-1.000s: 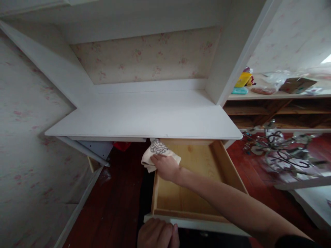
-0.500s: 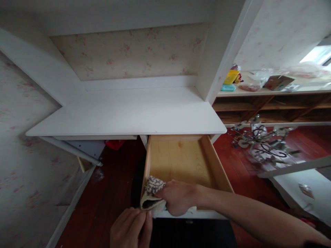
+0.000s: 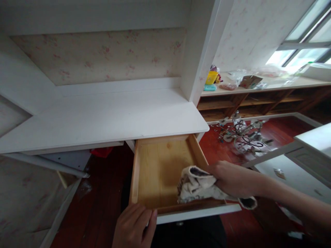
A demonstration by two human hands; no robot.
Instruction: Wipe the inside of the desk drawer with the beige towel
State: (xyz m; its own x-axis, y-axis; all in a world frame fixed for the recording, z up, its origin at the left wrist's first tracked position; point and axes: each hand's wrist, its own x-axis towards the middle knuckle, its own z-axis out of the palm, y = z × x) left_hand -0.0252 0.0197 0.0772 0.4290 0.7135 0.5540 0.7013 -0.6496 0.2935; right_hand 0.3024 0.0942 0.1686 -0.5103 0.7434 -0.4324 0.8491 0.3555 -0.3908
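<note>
Patterned cloth (image 3: 198, 187), cream with grey-brown print and dark-lined folds, lies bunched at the front right of the pulled-out wooden drawer (image 3: 152, 172); its print shows scrollwork too crumpled to follow, and the marks on the small cardboard box (image 3: 250, 81) over by the window are too small to read.

The right hand (image 3: 229, 177), blurred, is closed on the cloth and reaches across the drawer's right wall; one end of the cloth trails under that hand and past the front right corner. The left hand (image 3: 136, 222) is curled over the front left corner, fingers bent and thumb near the white front panel (image 3: 191, 216), holding the drawer; it sits left of the cloth and well apart from it.

Pale wood grain shows between the left wall and the cloth, and back to the rear wall just below the edge of the white bench (image 3: 111, 117); dark red floor (image 3: 100, 203) opens out left of the drawer; to the right, near the bench's corner, a chandelier (image 3: 249, 139) lies on the floor.
</note>
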